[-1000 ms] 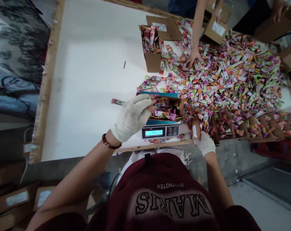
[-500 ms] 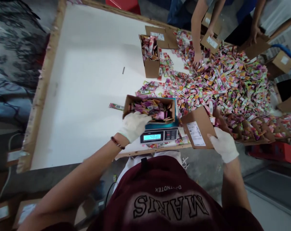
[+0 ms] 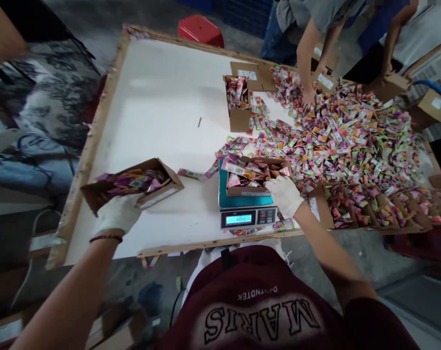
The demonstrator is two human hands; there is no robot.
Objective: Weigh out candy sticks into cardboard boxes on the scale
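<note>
My left hand [image 3: 119, 214], in a white glove, is closed on the near side of a cardboard box [image 3: 162, 194] full of colourful packets. That box is tilted over the left part of the table. My right hand [image 3: 285, 195], also gloved, grips the near right corner of a second packet-filled carton [image 3: 251, 192], which sits on the teal platform of a digital scale [image 3: 247, 218]. The fingertips of the right hand are partly hidden at the carton's edge. The scale's display is lit, but its digits are too blurred to read surely.
A large heap of packets [image 3: 351, 126] covers the table's right side. Filled cartons [image 3: 373, 206] stand in a row along the near right edge. Another filled box [image 3: 240, 119] stands farther back. Two co-workers' arms [image 3: 307, 63] reach in from the far side.
My left hand has carried the first box left, off the scale. My right hand has brought the other box from the right onto the scale. The display reading has changed.
</note>
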